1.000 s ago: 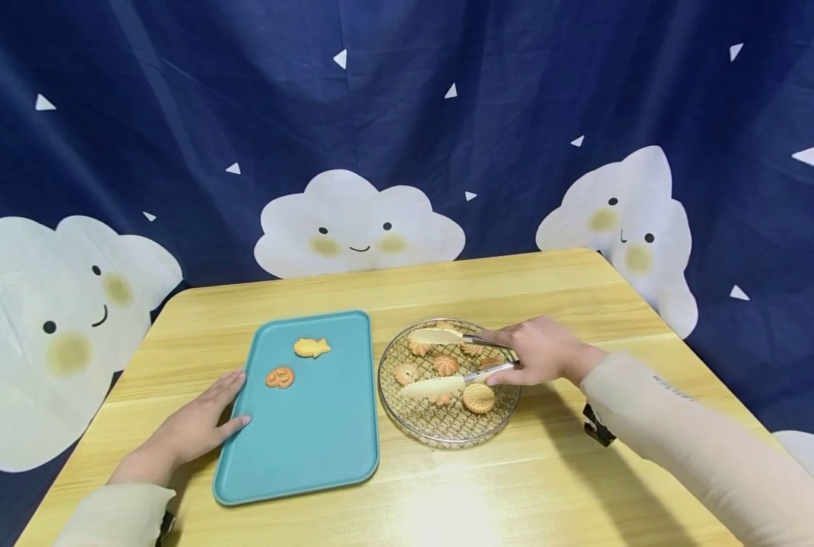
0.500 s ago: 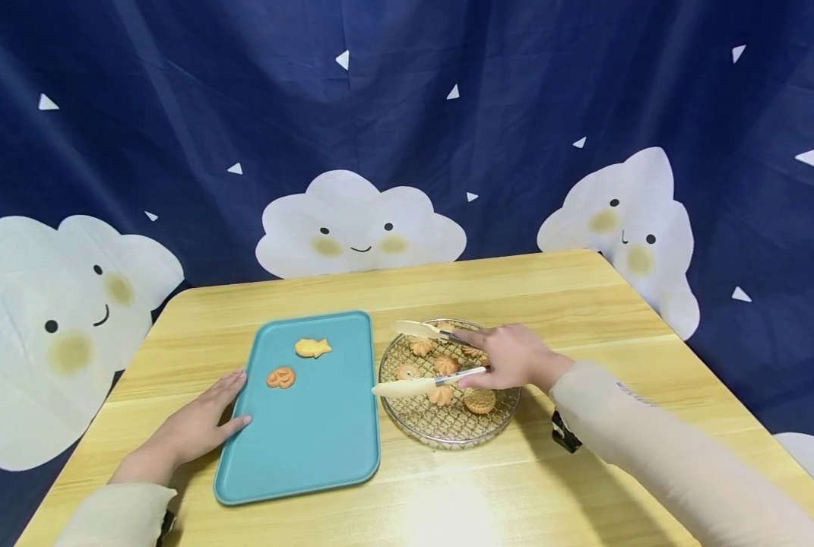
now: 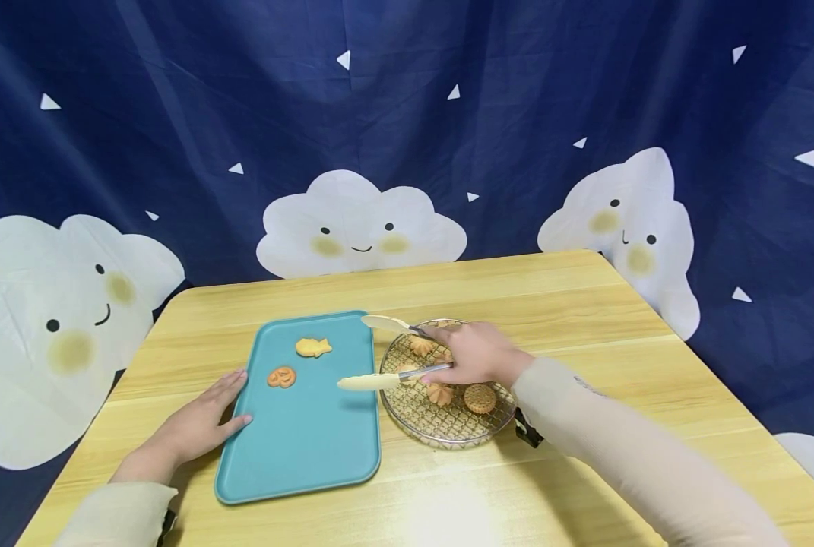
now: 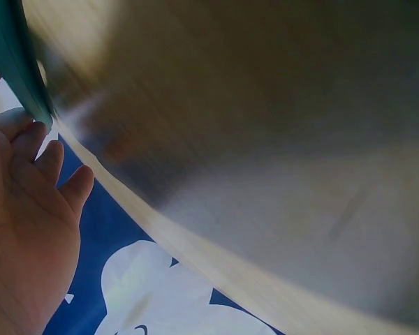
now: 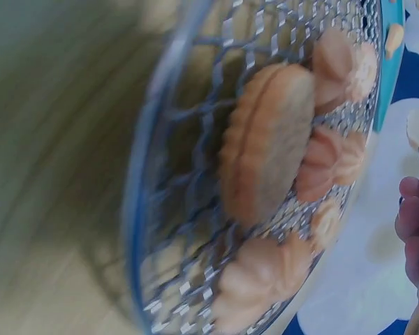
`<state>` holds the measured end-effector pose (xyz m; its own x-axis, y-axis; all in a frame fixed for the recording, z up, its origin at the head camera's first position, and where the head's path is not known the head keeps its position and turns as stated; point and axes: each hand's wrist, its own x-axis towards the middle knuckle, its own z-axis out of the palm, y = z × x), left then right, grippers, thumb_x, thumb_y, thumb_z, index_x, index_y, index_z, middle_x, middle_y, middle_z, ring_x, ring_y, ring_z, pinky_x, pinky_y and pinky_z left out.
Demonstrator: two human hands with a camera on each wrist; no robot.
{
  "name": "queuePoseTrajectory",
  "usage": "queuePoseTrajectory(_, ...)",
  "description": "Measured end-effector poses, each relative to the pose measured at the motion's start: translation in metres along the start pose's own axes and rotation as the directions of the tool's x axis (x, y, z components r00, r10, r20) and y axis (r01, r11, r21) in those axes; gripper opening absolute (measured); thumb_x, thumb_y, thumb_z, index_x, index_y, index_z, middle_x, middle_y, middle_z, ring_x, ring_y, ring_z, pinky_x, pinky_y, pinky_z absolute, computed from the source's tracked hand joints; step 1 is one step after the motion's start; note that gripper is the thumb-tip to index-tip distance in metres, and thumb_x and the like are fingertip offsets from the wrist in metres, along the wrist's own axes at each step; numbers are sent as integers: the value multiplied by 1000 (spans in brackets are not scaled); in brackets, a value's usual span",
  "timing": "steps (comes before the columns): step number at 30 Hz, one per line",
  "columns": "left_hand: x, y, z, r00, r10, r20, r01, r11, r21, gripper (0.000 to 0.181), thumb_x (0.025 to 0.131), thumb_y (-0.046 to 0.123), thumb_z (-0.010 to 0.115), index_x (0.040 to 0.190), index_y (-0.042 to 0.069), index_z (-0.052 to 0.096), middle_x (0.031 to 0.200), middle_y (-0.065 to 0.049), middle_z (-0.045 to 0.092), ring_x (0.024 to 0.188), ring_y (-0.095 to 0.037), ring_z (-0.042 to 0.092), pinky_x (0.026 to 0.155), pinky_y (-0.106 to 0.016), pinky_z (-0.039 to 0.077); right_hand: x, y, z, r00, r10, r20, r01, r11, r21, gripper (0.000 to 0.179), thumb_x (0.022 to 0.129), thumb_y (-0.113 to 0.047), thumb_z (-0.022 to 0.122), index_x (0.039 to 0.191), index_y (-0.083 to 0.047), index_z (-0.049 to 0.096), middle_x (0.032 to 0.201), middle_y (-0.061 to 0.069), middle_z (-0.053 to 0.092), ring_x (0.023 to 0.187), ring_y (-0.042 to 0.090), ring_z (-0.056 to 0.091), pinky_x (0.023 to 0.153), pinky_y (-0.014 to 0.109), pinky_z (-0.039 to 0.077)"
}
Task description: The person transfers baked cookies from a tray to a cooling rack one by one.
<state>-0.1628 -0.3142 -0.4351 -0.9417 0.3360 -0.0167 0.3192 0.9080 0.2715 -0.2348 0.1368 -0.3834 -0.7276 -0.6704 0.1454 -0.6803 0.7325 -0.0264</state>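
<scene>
My right hand (image 3: 471,353) grips metal tongs (image 3: 372,381) with cream tips. Their arms are spread wide, with nothing visible between them. They reach left from above the round wire rack (image 3: 441,429) over the right side of the teal tray (image 3: 300,448). On that tray lie a fish-shaped cookie (image 3: 313,347) and a brown pretzel-shaped cookie (image 3: 282,377). My left hand (image 3: 197,422) rests at the tray's left edge, thumb at the rim and fingers extended along the side. The rack bears several cookies, among them a round sandwich cookie (image 5: 269,146) and flower-shaped ones (image 3: 440,393); my right hand partly hides some.
Tray and rack stand side by side on a wooden table (image 3: 516,292), a narrow gap between them. Behind the table hangs a dark blue curtain (image 3: 502,114) with white clouds.
My right hand has moved left with the spread tongs, from above the cookies on the rack until the tips are over the tray. My left hand and the cookies on the tray stay in place.
</scene>
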Motion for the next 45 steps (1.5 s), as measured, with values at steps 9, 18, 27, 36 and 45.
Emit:
queuePoseTrajectory(9,2,0,1,1000,0,2,0,1000,0,80,93,46,58,146,-6,29,150,-26,27,134,-47,26,102,-61,30,25,-23,0,1000,-20,19,20,1000,-12,91,77,-73,57,141,-9,47,97,5,69,61,11,57,46,25,45)
queuePoseTrajectory(18,2,0,1,1000,-5,0,5,1000,1,80,92,47,58,146,-5,29,150,-26,26,134,-46,26,102,-62,30,48,-48,0,997,-19,73,22,999,-32,94,78,-76,52,144,-9,43,110,5,68,62,10,55,39,22,39)
queuePoseTrajectory(27,2,-2,1,1000,-8,1,8,1000,0,81,93,48,57,147,-5,29,150,-25,26,134,-46,26,102,-62,29,66,-72,3,994,-1,107,5,1000,-30,94,78,-77,51,145,-11,42,104,1,68,60,8,53,37,22,39)
queuePoseTrajectory(36,1,-4,2,1000,-11,6,11,1000,-4,80,93,48,57,147,-5,29,150,-25,26,134,-46,26,102,-62,29,79,-94,7,990,29,136,-24,999,-38,91,79,-77,49,146,-15,41,106,-1,68,53,7,48,36,21,36)
queuePoseTrajectory(45,1,-1,0,1000,-7,5,7,1000,-7,80,93,48,57,146,-5,30,150,-26,27,134,-47,26,103,-62,29,83,-107,10,981,48,188,-42,998,-36,82,83,-72,50,145,-18,44,66,-8,56,47,8,46,35,19,33)
